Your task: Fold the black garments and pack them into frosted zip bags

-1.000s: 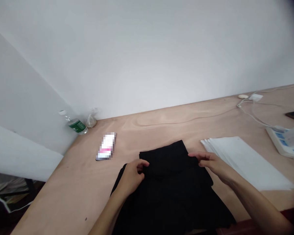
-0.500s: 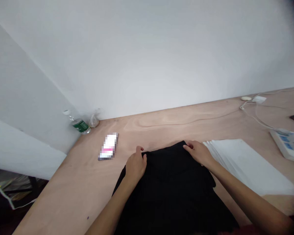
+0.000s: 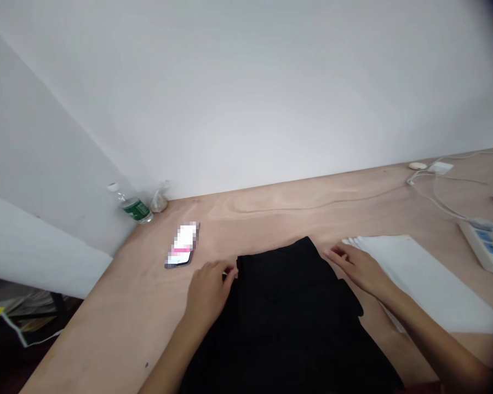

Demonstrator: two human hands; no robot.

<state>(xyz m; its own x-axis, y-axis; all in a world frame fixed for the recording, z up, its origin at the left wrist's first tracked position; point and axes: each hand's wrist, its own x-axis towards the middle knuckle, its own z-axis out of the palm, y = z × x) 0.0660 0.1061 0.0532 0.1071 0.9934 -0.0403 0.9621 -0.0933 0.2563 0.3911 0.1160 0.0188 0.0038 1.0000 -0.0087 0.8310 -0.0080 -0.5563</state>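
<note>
A black garment (image 3: 287, 312) lies spread on the table in front of me, its narrower end pointing away and a folded flap showing along the right edge. My left hand (image 3: 209, 284) is at its upper left edge, with thumb and fingers curled together on the cloth there; the fingertips are partly hidden. Off the upper right edge, my right hand (image 3: 355, 265) hovers between the garment and the white sheets (image 3: 419, 273). Its fingers are loosely bent, thumb slightly apart, and hold nothing.
A phone (image 3: 183, 243) lies left on the wooden table (image 3: 119, 312). Behind it, a bottle with a green label (image 3: 135, 208) and a small clear bag (image 3: 159, 201) stand by the wall. White cables (image 3: 431, 200) and a power strip (image 3: 487, 246) are at right.
My right hand has let go of the garment's upper right corner and moved right. My left hand has slid left and down from the top corner to the side edge.
</note>
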